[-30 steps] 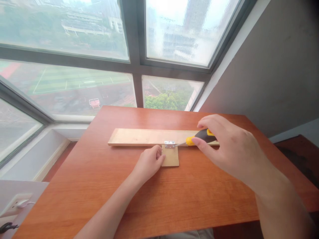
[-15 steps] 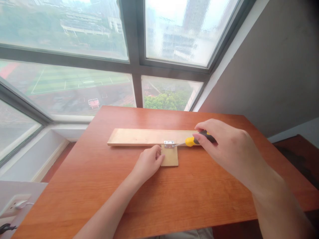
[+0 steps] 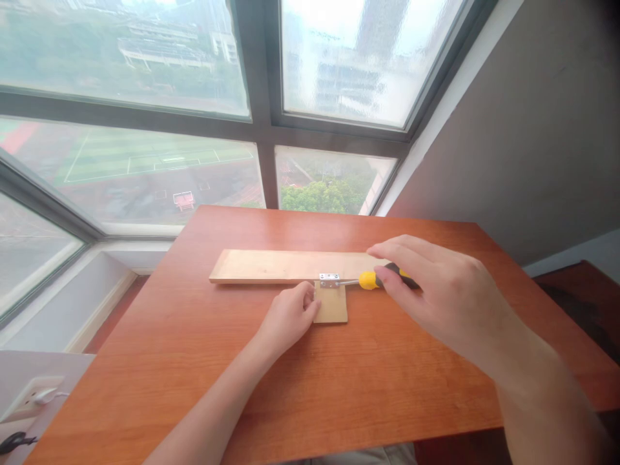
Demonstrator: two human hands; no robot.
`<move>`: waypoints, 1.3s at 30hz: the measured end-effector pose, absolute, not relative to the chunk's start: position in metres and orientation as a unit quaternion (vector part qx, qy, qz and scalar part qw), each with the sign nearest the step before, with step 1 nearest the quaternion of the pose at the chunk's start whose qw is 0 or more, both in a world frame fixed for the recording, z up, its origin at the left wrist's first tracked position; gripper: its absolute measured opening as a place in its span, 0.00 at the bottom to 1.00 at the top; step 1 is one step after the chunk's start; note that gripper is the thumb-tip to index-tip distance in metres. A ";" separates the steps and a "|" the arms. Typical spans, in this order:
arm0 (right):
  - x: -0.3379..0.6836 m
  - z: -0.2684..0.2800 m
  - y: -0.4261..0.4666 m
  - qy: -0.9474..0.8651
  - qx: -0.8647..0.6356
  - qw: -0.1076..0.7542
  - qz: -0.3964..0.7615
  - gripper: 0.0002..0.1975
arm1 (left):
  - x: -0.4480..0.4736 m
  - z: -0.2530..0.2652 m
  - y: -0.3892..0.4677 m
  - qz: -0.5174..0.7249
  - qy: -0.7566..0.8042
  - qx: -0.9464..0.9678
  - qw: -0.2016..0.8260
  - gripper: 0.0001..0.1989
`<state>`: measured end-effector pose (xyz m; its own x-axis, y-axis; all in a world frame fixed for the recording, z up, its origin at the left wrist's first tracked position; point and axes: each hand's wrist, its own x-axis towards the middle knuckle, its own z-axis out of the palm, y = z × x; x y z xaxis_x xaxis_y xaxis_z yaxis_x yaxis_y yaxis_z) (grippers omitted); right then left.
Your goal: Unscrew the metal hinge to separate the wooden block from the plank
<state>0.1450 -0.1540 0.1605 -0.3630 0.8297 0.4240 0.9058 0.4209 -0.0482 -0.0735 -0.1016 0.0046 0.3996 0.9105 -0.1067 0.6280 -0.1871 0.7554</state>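
Note:
A long pale wooden board lies crosswise on the table. Against its near edge sits a small square wooden piece, and a silver metal hinge spans the two. My left hand is closed at the left edge of the small piece, gripping it between thumb and fingers. A yellow-and-black screwdriver is in my right hand, its shaft pointing left with the tip at the hinge's right side. The palm hides the rear of its handle.
The reddish-brown wooden table fills the lower view. Large windows with a grey frame stand behind it, and a grey wall rises at the right. A wall socket with a plug is at lower left.
The screwdriver handle has dropped slightly, so the shaft lies more level. My right hand's fingers have stretched out further over the handle. My left hand has stayed in place.

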 end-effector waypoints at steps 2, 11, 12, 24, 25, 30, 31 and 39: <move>0.148 0.164 -0.157 -0.841 -0.501 0.199 -0.052 0.15 | -0.073 0.005 -0.102 0.185 0.518 0.748 0.372 0.05; 0.145 0.156 -0.149 -0.801 -0.536 0.228 -0.139 0.15 | -0.074 0.007 -0.103 0.185 0.517 0.747 0.375 0.04; 0.143 0.154 -0.148 -0.795 -0.541 0.228 -0.152 0.14 | -0.074 0.007 -0.103 0.184 0.518 0.746 0.376 0.03; 0.152 0.168 -0.155 -0.857 -0.449 0.250 0.032 0.21 | -0.074 0.006 -0.103 0.178 0.516 0.751 0.371 0.05; 0.151 0.167 -0.156 -0.860 -0.441 0.254 0.046 0.21 | -0.074 0.006 -0.103 0.179 0.515 0.751 0.371 0.05; 0.135 0.156 -0.154 -0.824 -0.462 0.327 -0.020 0.12 | -0.074 0.006 -0.102 0.186 0.516 0.749 0.371 0.04; 0.131 0.153 -0.153 -0.820 -0.460 0.341 -0.027 0.12 | -0.074 0.006 -0.102 0.185 0.516 0.749 0.372 0.04; 0.130 0.160 -0.150 -0.786 -0.552 0.260 -0.099 0.23 | -0.075 0.004 -0.101 0.188 0.510 0.750 0.376 0.04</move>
